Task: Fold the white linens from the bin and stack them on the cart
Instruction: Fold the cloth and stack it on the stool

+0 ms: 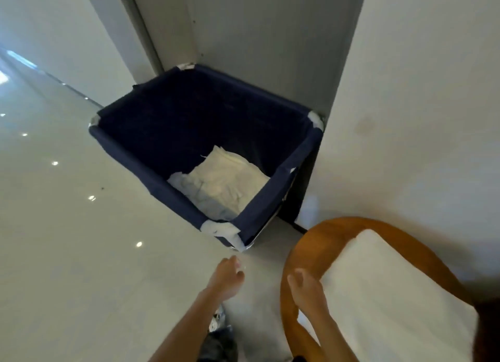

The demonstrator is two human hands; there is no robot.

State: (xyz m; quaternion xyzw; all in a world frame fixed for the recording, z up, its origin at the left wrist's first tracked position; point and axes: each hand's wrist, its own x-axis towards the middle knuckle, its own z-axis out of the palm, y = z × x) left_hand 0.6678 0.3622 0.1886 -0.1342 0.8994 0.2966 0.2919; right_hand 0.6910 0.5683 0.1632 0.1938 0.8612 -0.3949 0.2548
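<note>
Loosely curled, holding nothing, the left hand [226,279] hangs over the floor [81,253] off the bin [151,180]'s near corner. The right hand [305,290], equally slack, sits at the cart [290,256]'s wooden rim beside a folded stack [392,294]. Crumpled white linens [221,184] lie in the bin's bottom.
</note>
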